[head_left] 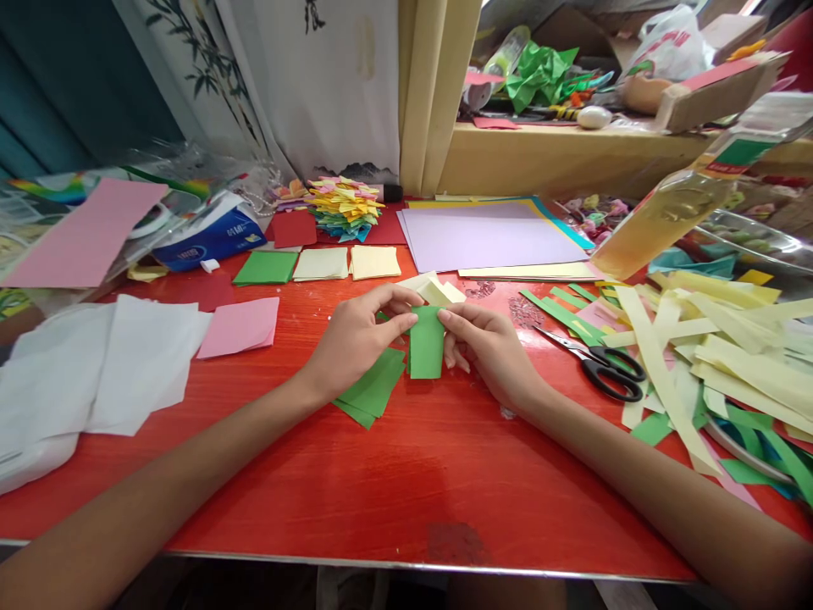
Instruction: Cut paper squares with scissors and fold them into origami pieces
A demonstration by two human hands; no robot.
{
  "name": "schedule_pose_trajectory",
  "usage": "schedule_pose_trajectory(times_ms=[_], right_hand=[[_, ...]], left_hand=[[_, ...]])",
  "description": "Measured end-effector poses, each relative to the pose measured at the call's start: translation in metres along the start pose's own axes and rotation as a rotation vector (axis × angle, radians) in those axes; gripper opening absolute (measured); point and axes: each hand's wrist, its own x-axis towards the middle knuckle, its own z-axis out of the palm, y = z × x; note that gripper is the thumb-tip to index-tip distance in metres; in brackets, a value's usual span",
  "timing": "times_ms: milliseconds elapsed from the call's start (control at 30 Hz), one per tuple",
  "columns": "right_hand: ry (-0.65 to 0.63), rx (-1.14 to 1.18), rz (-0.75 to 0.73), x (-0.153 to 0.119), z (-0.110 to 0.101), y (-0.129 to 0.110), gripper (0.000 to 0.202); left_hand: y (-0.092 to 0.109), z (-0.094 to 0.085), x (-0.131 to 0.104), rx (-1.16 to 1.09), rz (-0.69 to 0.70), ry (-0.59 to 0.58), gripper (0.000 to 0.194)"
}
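A folded green paper rectangle (426,346) hangs upright between my hands above the red table (356,500). My left hand (362,337) pinches its upper left corner between thumb and fingers. At the upper right corner, the thumb and forefinger of my right hand (486,343) are closed on the same paper, the other fingers curled behind it. Loose green sheets (372,388) lie beneath my left hand. Just behind the held paper are folded pale yellow pieces (435,288), partly hidden by my fingers.
Black-handled scissors (600,363) lie right, beside many paper strips (730,339). Behind stand a tilted bottle (673,207), lilac sheets (489,237) and small square stacks (321,263). White sheets (143,360) and a pink stack (240,327) are at left.
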Motion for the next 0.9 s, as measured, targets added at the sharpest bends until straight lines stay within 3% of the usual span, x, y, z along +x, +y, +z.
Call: schedule_pose_trajectory(times_ms=[567,900], right_hand=[[0.037,-0.028,0.024,-0.0008,0.0018,-0.0028,0.018],[0.041,-0.103,0.05,-0.0013,0.0026,-0.0029,0.02]], left_hand=[[-0.0012,0.0005,-0.0006,0.035,-0.009,-0.014,0.023],[-0.0025,-0.0005,0.0006,0.077,-0.056,-0.099,0.02]])
